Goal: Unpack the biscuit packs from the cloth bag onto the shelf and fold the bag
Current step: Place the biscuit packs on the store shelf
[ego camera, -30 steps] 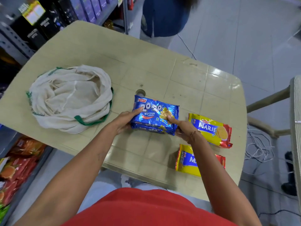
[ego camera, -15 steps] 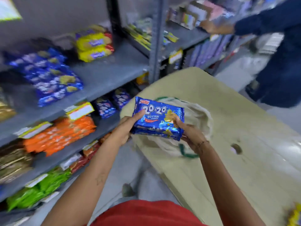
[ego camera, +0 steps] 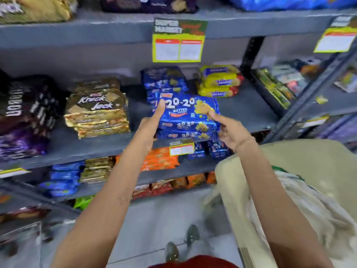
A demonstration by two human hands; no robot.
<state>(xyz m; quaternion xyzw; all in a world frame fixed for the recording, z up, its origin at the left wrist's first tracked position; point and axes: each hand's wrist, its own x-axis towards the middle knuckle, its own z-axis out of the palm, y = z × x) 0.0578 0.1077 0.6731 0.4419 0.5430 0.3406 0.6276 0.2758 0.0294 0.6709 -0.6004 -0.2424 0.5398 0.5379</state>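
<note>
A blue 20-20 butter cookie pack [ego camera: 188, 118], apparently a small stack of them, hangs in the air just in front of the grey middle shelf [ego camera: 249, 111]. My left hand [ego camera: 149, 128] grips its left end and my right hand [ego camera: 230, 130] grips its right end. Behind it on that shelf lies a pile of the same blue packs [ego camera: 164, 82]. Yellow Marie packs [ego camera: 220, 82] are stacked to the right of that pile. The cream cloth bag [ego camera: 309, 206] lies slumped on the beige table [ego camera: 301, 157] at the lower right, blurred.
Gold Krack Jack packs [ego camera: 97, 109] and dark packs [ego camera: 25, 113] fill the shelf's left part. Orange packs [ego camera: 160, 159] and more blue ones sit on the lower shelf. A black upright post [ego camera: 251, 53] divides the shelving. My feet stand on grey floor [ego camera: 150, 225].
I lifted the blue pack off the table and turned left to the shelving. The pack now sits higher, close to the middle shelf. The table and bag have slid to the lower right.
</note>
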